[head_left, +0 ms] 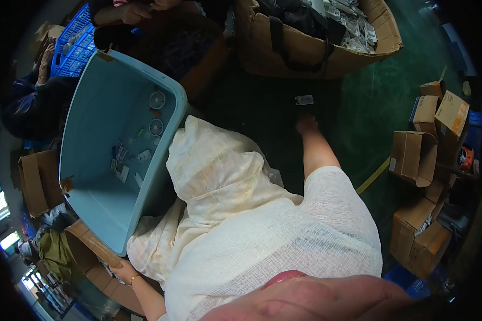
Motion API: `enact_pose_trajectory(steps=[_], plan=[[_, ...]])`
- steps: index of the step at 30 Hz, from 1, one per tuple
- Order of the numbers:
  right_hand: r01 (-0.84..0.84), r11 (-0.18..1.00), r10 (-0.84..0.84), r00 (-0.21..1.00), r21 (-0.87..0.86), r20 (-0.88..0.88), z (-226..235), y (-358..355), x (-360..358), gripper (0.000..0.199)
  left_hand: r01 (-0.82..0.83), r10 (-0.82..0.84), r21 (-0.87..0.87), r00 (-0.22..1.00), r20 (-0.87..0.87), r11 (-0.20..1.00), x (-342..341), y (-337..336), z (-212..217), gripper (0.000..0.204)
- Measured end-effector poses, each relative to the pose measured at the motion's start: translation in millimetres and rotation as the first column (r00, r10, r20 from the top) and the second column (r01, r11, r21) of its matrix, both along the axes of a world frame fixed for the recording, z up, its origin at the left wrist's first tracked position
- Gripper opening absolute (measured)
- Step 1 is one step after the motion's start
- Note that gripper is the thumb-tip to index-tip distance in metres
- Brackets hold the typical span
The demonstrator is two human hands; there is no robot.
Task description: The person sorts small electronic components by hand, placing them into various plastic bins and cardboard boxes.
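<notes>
My left hand (124, 272), with a yellow bracelet at the wrist, is closed on the edge of a brown cardboard box (91, 242) at the lower left. Stretched forward over the dark green floor is my right hand (306, 124); its fingers are dim and blurred. Just beyond them is a small whitish, clear-edged packet (304, 100), and I cannot tell whether they touch it. A large light-blue plastic bin (104, 160) stands tilted at my left. Inside it lie round white fan-like parts (156, 127) and several small packets (143, 155).
A big cardboard carton (305, 64) at the top holds many clear packets and a black bag (284, 21). Cardboard boxes (412, 155) are stacked at right beside a yellow floor line (374, 175). Co-workers' hands (135, 13) show at upper left, near a blue crate (72, 48).
</notes>
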State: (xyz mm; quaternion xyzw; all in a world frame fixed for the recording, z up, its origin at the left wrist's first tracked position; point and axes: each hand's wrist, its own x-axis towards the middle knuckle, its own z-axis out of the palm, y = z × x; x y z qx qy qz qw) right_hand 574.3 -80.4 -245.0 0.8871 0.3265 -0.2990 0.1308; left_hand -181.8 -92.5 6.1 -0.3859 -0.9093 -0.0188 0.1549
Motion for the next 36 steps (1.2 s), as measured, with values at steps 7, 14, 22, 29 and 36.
enact_pose_trajectory(steps=[7,14,22,29,36], plan=[[0.084,0.991,-0.081,0.996,0.102,-0.027,-19,44,20,0.039,-0.036,0.037,-0.008,0.997,0.075,0.999,-39,-7,-1,0.068],[0.09,0.996,-0.09,0.995,0.011,-0.037,-59,51,35,0.034,-0.109,0.121,-0.104,0.986,0.119,0.989,-20,6,6,0.076],[-0.207,0.978,0.203,0.968,0.015,0.144,-41,36,-7,0.033,-0.072,0.074,-0.017,0.99,0.123,0.997,-37,-1,-6,0.077],[0.299,0.539,-0.05,0.945,0.788,-0.324,30,41,-70,0.023,0.074,-0.088,-0.114,0.988,-0.124,0.991,19,20,11,0.065],[0.284,0.046,0.506,0.82,0.958,-0.267,255,41,-175,0.014,0.911,-0.992,0.395,0.088,0.09,0.117,231,58,52,0.059]])
